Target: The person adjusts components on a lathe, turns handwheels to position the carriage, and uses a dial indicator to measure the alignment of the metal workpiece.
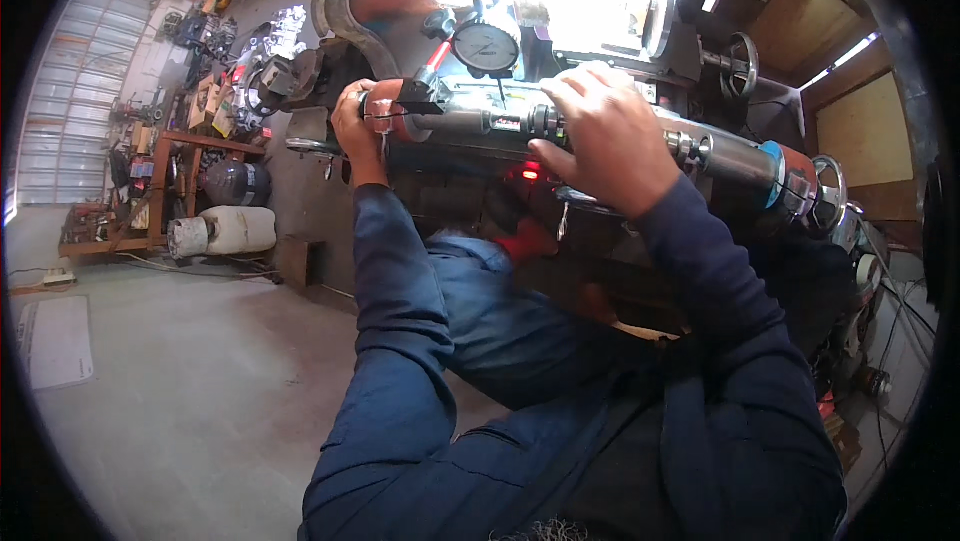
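Note:
A long metal shaft (pixel 455 124) lies across a machine in front of me, with dark rings (pixel 545 122) near its middle. My left hand (pixel 358 133) is closed around the left end of the orange-red holder (pixel 390 111) that the shaft runs into. Above the shaft, a round dial gauge (pixel 487 45) hangs on a red-and-black arm (pixel 437 58), its thin stem pointing down toward the shaft. My right hand (pixel 615 136) lies over the shaft beside the rings, thumb and fingers spread to either side. Whether its palm touches the shaft is hidden.
On the right, the shaft line meets a metal cylinder (pixel 740 163) and a handwheel (pixel 829 195). Another handwheel (pixel 741 65) stands behind. A bright lamp glare covers the top middle. At left are a rusty bench frame (pixel 160 186), a white tank (pixel 240 229) and piled parts.

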Motion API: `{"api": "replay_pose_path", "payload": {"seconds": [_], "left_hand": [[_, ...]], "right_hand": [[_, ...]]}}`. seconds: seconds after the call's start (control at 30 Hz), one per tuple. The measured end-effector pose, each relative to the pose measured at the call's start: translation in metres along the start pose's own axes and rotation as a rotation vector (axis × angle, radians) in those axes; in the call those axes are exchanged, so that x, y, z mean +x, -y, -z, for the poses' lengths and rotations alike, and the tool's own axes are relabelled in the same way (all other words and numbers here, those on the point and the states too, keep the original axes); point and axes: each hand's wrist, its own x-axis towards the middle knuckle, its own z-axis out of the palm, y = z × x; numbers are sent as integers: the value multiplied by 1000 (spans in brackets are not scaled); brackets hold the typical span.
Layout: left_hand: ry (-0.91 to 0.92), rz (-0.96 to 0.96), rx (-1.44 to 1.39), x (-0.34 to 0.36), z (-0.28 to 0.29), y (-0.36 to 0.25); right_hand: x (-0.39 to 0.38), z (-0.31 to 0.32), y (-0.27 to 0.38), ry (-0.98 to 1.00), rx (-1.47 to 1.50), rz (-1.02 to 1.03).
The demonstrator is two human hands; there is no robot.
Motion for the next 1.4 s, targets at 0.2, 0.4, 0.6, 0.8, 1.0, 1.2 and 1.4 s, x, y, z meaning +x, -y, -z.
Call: {"api": "replay_pose_path", "payload": {"seconds": [0.2,0.4,0.6,0.8,1.0,1.2,1.4], "left_hand": [[-368,-562,587,-37,-20,-60],[109,-714,828,-93,-92,-72],[108,-741,847,-93,-94,-61],[55,-806,835,-90,-98,-59],[-164,-862,735,-83,-100,-93],[-8,-135,257,-27,-11,-48],[382,431,306,24,14,-34]], "right_hand": [[7,-12,4,163,-147,-76],[8,-15,8,154,-78,-112],[6,-16,6,96,-111,-76],[6,-17,6,74,-71,-102],[4,-18,1,30,-39,-86],[5,-21,6,62,-26,-86],[-12,-2,-7,-57,70,-16]]}}
